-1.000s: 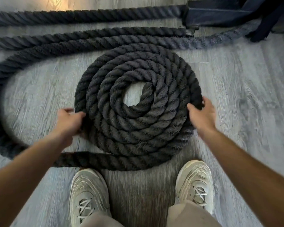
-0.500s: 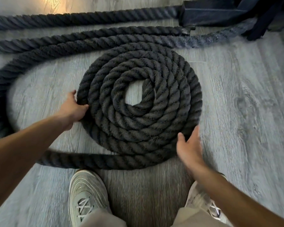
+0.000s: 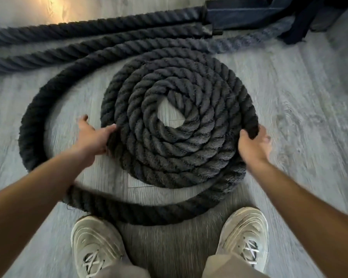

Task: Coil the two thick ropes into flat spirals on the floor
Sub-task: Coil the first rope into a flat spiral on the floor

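A thick dark rope was wound into a flat spiral on the grey wooden floor, directly in front of the person's two light sneakers. The left hand lay against the left edge of the spiral, with its fingers spread and pressed to the outer turn, the thumb on top; it did not close around the rope. The right hand was at the right edge, and its fingers were curled over the outermost turn, grasping it. The loose part of the rope ran from the spiral in a wide loop, passed near the shoes, curved up on the left side and was apart from the coil there. Behind the spiral, two more straight rope lengths lay side by side on the floor and reached a dark block at the top of the view.
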`<action>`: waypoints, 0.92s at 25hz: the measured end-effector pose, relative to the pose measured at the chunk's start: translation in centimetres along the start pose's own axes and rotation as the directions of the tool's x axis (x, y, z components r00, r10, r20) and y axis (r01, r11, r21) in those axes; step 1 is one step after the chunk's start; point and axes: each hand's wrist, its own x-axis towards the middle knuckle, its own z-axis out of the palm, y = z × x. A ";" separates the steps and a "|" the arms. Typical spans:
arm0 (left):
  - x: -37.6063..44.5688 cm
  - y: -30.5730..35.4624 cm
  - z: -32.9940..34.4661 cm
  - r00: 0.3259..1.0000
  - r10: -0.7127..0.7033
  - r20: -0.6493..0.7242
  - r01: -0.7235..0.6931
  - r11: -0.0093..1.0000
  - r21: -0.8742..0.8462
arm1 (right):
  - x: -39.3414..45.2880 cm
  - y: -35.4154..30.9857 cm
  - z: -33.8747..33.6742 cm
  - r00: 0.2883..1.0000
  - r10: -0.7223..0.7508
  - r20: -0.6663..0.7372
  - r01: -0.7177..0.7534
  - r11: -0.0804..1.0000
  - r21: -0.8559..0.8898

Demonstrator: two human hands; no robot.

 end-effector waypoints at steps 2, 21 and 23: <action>2.2 1.6 -0.6 0.998 0.028 0.055 -0.034 0.994 0.100 | -5.3 3.0 0.8 0.992 0.127 0.022 -0.127 0.992 0.004; -6.8 -4.9 3.9 0.940 0.183 0.288 -0.320 0.767 0.556 | 3.9 -0.9 -2.6 0.999 0.004 -0.042 -0.006 0.999 -0.046; -5.5 -4.2 2.1 0.884 0.337 0.323 -0.466 0.593 0.656 | -1.0 1.7 -1.5 0.995 0.100 -0.022 -0.101 0.995 -0.026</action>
